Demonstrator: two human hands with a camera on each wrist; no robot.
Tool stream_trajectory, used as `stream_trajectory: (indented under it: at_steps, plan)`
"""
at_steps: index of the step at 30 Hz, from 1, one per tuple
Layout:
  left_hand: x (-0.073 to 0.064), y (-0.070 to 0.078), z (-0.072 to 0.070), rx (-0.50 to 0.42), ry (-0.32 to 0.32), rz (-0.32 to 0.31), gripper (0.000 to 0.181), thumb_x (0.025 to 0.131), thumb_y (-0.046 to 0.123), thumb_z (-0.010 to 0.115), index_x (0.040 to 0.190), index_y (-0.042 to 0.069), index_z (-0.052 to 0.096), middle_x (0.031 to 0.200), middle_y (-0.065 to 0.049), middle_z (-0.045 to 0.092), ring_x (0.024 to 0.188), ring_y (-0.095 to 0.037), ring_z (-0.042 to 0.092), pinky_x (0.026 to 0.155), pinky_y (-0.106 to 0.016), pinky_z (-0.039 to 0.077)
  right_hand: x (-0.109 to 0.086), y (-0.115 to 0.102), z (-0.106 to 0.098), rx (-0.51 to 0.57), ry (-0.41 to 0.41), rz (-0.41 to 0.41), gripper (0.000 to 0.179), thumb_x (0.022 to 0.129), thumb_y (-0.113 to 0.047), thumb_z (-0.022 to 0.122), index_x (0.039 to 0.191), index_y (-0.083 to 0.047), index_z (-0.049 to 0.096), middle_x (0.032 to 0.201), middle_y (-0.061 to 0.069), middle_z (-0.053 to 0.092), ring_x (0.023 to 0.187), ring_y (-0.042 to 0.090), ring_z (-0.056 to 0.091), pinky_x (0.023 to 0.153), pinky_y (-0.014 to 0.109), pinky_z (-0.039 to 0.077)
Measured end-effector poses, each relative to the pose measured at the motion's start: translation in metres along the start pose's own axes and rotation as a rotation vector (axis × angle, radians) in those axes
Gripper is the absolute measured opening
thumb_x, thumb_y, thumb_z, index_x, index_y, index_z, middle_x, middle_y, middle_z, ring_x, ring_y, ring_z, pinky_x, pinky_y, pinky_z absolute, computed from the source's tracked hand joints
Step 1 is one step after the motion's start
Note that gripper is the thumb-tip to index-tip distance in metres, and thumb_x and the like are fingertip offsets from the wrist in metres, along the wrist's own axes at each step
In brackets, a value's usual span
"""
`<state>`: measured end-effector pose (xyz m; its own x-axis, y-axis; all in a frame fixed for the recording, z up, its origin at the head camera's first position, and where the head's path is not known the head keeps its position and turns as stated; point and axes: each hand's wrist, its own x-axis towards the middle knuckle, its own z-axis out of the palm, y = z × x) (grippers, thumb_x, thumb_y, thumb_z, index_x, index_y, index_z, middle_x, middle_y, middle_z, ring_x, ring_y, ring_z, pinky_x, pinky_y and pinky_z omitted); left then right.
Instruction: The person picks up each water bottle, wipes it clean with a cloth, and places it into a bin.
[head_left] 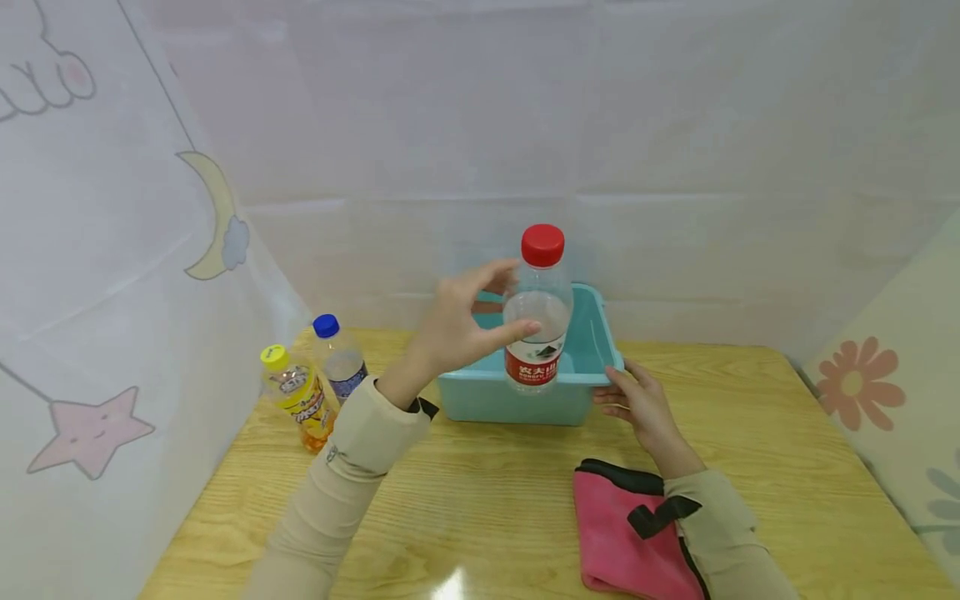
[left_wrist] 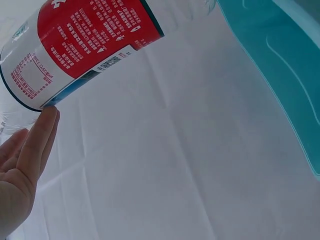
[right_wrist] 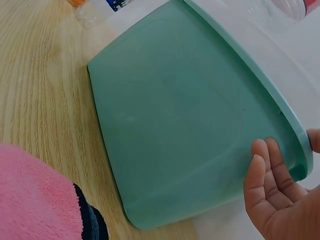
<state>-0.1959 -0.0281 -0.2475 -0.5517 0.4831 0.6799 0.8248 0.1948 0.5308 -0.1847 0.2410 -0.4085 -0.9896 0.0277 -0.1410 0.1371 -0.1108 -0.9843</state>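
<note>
In the head view, the red-capped bottle (head_left: 542, 310) is held nearly upright just right of the left hand (head_left: 461, 325), the nearer hand; thumb and fingers grip its sides. Its base overlaps the near rim of the blue basin (head_left: 480, 406), and whether it is above or in front of that rim is hard to tell. The right hand (head_left: 641, 406) grips the basin's near right corner. Left, the sleeve partly hides a yellow-capped bottle (head_left: 303, 400) and a blue-capped bottle (head_left: 341, 358); a pink cloth (head_left: 615, 529) lies near right.

In the left wrist view, fingertips touch the label; cap and thumb are out of frame.

In the right wrist view, fingers bend beneath the rim; the thumb is cut off.
</note>
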Motion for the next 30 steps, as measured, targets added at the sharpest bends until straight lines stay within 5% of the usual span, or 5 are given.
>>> stream_trajectory:
  at_steps: [8, 15, 23, 30]
  plan:
    - [0.029, -0.006, -0.013, 0.011, -0.069, -0.048, 0.056, 0.074, 0.013, 0.076, 0.121, -0.003, 0.051, 0.100, -0.013, 0.061, 0.089, -0.018, 0.061, 0.075, -0.024, 0.053, -0.001, -0.001, 0.000, 0.005, -0.003, 0.012, 0.065, 0.093, -0.030, 0.053, 0.142, -0.001, 0.022, 0.072, -0.002, 0.065, 0.068, 0.011, 0.064, 0.062, 0.025, 0.054]
    - [0.053, -0.015, -0.017, -0.016, -0.215, -0.164, 0.059, 0.077, 0.016, 0.074, 0.127, 0.000, 0.046, 0.113, -0.012, 0.058, 0.100, -0.019, 0.058, 0.083, -0.028, 0.050, -0.003, -0.001, -0.001, -0.010, 0.009, 0.004, 0.065, 0.093, -0.030, 0.053, 0.142, -0.001, 0.022, 0.072, -0.002, 0.065, 0.068, 0.010, 0.064, 0.062, 0.026, 0.054]
    - [0.070, -0.046, -0.005, -0.085, -0.351, -0.370, 0.053, 0.076, 0.020, 0.075, 0.123, 0.009, 0.050, 0.114, -0.004, 0.057, 0.100, -0.014, 0.056, 0.083, -0.023, 0.049, -0.005, 0.001, -0.002, -0.013, 0.015, -0.001, 0.066, 0.093, -0.031, 0.053, 0.142, -0.001, 0.022, 0.071, -0.002, 0.065, 0.067, 0.010, 0.064, 0.061, 0.025, 0.054]
    - [0.079, -0.074, 0.010, -0.080, -0.440, -0.414, 0.055, 0.076, 0.022, 0.075, 0.123, 0.009, 0.050, 0.117, -0.009, 0.056, 0.103, -0.016, 0.054, 0.082, -0.026, 0.048, -0.008, 0.004, -0.001, 0.006, 0.012, -0.002, 0.067, 0.092, -0.031, 0.054, 0.143, -0.002, 0.021, 0.071, -0.002, 0.065, 0.067, 0.010, 0.064, 0.062, 0.026, 0.054]
